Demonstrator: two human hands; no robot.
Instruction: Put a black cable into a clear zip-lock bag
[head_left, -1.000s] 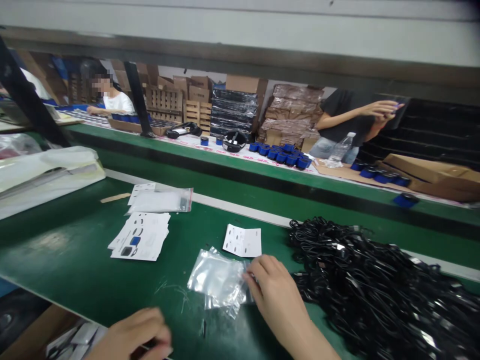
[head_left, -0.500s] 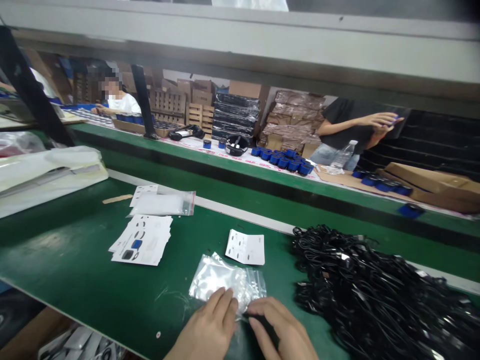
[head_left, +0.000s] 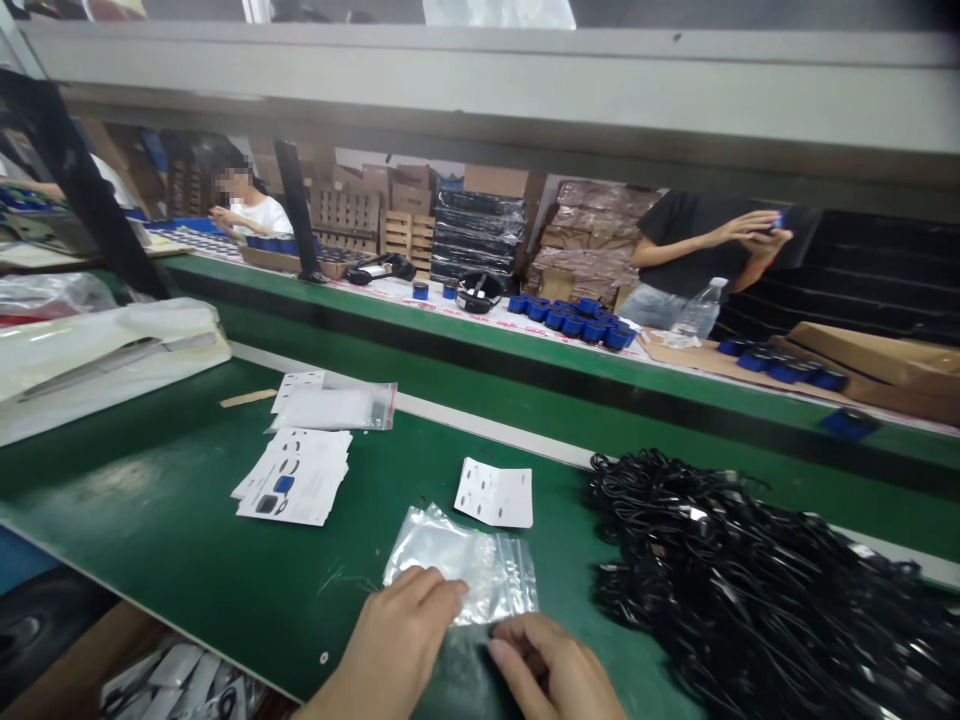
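A clear zip bag (head_left: 465,562) lies on the green table (head_left: 150,510) in front of me. My left hand (head_left: 394,645) rests flat with its fingertips on the bag's near edge. My right hand (head_left: 555,675) sits beside it, fingers curled and pinching at the bag's near right corner. A folded white leaflet (head_left: 495,493) lies just beyond the bag. A large pile of black cables (head_left: 757,590) fills the table to the right of my hands.
A stack of printed leaflets (head_left: 296,476) and more zip bags (head_left: 341,405) lie at left, with a white plastic bundle (head_left: 105,350) further left. Beyond a green conveyor, blue round parts (head_left: 570,315), a water bottle (head_left: 697,315) and two other people.
My left hand came up from the table's near edge onto the bag. My right hand drew back from the bag's right side to its near corner. The view shifted slightly.
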